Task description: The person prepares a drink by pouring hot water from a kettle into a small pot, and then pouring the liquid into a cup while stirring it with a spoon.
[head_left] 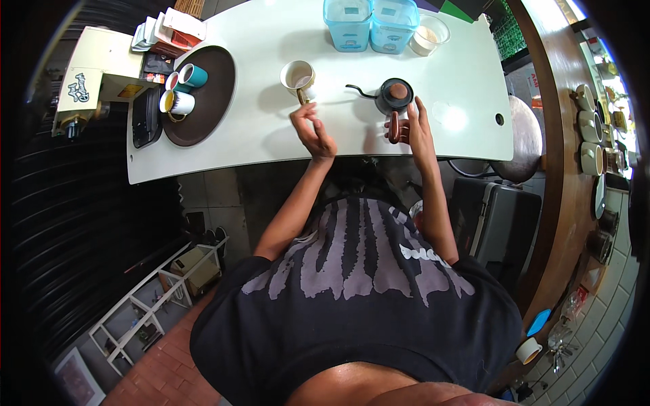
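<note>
Left hand (pixel 313 130) sits loosely curled and empty on the white counter (pixel 257 135), fingertips just short of the gold handle of the cream mug (pixel 298 76) at the far left, while the right hand (pixel 414 128) closes round the wooden handle of the black gooseneck kettle (pixel 394 95) to the right, thin spout pointing left at the mug. Risk, I'd judge: kettle tilts with the mug unsteadied and the stream runs across the counter
</note>
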Demonstrator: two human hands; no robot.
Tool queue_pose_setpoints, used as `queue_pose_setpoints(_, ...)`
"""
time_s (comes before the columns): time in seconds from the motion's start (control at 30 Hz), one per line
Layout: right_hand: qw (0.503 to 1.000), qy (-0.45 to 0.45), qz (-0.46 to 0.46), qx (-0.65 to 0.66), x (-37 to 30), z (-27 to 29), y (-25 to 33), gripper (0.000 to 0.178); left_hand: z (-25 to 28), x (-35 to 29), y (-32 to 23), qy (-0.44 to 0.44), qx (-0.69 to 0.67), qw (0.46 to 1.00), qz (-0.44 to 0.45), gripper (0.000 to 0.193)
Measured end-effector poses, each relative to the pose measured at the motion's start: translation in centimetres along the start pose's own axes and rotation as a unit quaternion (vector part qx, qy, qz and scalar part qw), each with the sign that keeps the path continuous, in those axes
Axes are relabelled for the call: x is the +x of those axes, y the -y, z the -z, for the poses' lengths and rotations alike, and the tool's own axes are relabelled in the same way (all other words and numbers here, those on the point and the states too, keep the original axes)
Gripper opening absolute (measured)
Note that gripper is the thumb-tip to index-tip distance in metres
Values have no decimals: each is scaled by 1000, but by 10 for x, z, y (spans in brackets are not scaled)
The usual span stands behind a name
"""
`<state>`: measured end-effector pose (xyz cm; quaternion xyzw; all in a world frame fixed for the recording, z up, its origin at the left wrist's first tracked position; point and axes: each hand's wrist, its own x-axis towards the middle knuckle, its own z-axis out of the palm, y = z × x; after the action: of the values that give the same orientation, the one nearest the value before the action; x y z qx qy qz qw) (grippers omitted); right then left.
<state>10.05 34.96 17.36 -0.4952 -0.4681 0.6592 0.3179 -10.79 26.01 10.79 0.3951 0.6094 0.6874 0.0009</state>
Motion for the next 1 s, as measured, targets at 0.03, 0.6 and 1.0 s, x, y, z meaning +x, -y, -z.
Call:
queue_pose_setpoints(0.03,1000,-3,1,1,1,-1,11,76,1,7,2,-22,6,1000,-8,54)
queue_pose_setpoints(0.6,958,-249,-4,-140,-5,-30,12,75,36,73,67,62,26,998,20,73)
queue_pose_setpoints(1.0,925,-334,19,-178,-7,-42,16,60,36,79,65,238,-50,968,55,90)
